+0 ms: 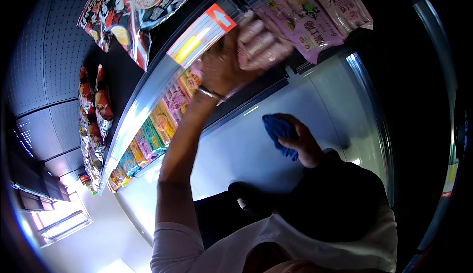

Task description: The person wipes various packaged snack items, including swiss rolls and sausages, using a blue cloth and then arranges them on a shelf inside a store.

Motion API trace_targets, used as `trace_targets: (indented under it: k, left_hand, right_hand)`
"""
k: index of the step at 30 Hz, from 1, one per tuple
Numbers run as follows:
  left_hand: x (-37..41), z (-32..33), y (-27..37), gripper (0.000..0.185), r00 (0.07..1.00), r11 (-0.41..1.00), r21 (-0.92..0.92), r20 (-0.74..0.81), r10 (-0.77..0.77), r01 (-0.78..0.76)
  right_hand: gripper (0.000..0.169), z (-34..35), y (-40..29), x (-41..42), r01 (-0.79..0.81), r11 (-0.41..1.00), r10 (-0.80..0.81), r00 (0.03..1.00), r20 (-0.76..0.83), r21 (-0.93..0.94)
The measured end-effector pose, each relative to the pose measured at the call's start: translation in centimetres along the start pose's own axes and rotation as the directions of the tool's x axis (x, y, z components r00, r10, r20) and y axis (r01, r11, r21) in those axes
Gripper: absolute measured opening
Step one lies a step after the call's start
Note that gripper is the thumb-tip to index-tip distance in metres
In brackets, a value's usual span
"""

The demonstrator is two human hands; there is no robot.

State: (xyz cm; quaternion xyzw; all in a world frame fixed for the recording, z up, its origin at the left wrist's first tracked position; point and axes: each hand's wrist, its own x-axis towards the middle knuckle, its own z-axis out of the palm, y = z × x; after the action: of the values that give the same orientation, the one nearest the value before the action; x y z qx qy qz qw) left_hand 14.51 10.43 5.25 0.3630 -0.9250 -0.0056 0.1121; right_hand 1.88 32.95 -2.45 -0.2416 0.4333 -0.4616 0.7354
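My left hand (223, 62), blurred and wearing a thin bracelet, is at the shelf edge with a pinkish clear-wrapped snack pack (264, 45) in its grip; its fingers are partly hidden. To the right of that pack lie a purple snack pack (308, 29) and a paler one (342, 5) on the shelf. My right hand (305, 140) holds a crumpled blue cloth (279, 132) lower down, over the pale floor and away from the shelf.
A price-label strip (201, 36) runs along a clear shelf edge (142, 95). Below it, a row of colourful snack packs (160, 119) stretches left. Red and black chip bags (129, 10) stand on the upper shelf. Another shelf edge (449, 125) curves along the far right.
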Motion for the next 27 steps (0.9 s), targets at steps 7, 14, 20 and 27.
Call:
trace_targets:
  k: [7,14,20,27]
  left_hand:
    - [4.2,7.0,-10.3,0.111,0.916,0.960,-0.249,0.400,-0.022,0.132]
    - [7.2,14.4,-13.9,0.119,0.932,0.931,-0.356,0.358,0.051,0.086]
    - [6.3,12.2,-11.2,0.132,0.931,0.968,-0.164,0.344,-0.123,0.189]
    - [4.4,9.5,-11.4,0.142,0.878,0.868,-0.367,0.457,-0.145,0.334]
  right_hand:
    - [0.063,-1.3,0.4,0.5,0.082,0.987,-0.070,0.993,0.091,-0.141]
    - [0.054,-2.2,0.0,0.4,0.010,0.991,0.009,0.991,0.136,-0.136]
    - [0.053,-2.7,0.2,0.4,-0.002,0.984,0.026,0.991,0.133,-0.176]
    - [0.050,-2.7,1.3,0.9,0.023,0.985,0.003,0.989,0.149,-0.172]
